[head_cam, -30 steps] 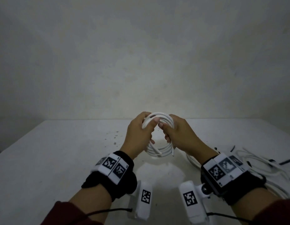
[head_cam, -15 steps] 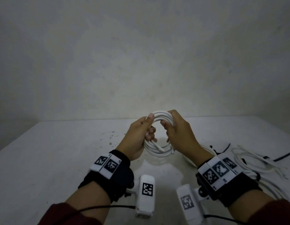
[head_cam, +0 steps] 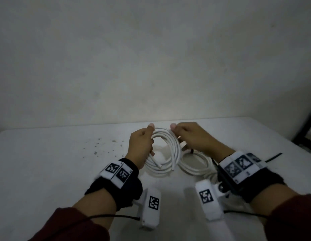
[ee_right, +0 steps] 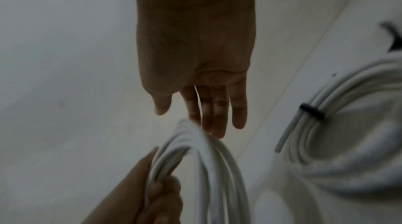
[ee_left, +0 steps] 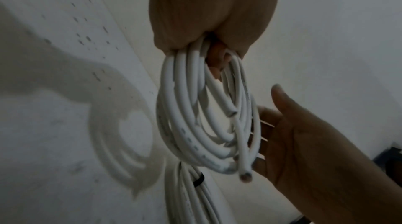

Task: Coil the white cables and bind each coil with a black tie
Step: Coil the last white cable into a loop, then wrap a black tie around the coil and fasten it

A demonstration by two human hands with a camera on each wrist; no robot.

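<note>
white coil [head_cam: 164, 150] is being held above the table [head_cam: 47, 162], clenched in the left hand [head_cam: 140, 146] grip; right hand [head_cam: 191, 138] is being kept open beside it. springy loops are best being pinched together.

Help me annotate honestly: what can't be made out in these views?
- Left hand finger grip on the held cable coil: left wrist view, palm hides it.
- Bound coil beyond its black tie: right wrist view, edge cuts it.
- Loose tie: head view, small, half hidden by the wristband.
</note>
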